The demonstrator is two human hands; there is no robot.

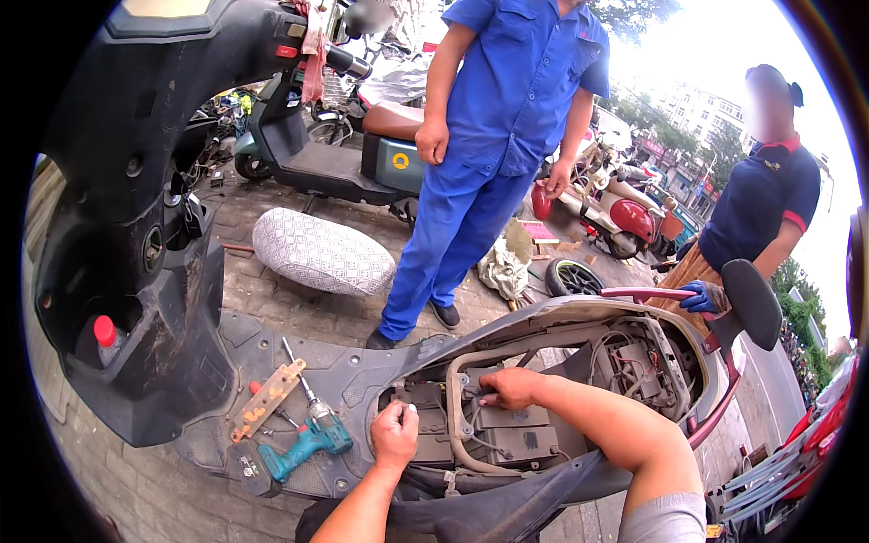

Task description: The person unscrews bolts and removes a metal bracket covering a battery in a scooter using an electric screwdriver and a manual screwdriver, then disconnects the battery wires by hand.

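Observation:
My left hand [395,436] is closed at the front of an opened scooter's battery bay, over a dark battery [430,443]; what its fingers grip is hidden. My right hand [510,387] is curled at the metal frame tube [457,409], its fingertips among black cables above a second battery [520,448]; I cannot make out what they hold. On the grey footboard [342,371], left of my hands, lie a teal cordless drill [299,452] with a long socket extension, a rusty flat metal bar [267,400] and small tools.
A person in blue workwear [507,100] stands beyond the footboard. Another person [751,208], wearing a blue glove, is by the rear grab rail. A patterned seat [321,253] and a tire [573,279] lie on the paving. Parked scooters [380,163] stand behind; a bottle [106,342] sits in the front pocket.

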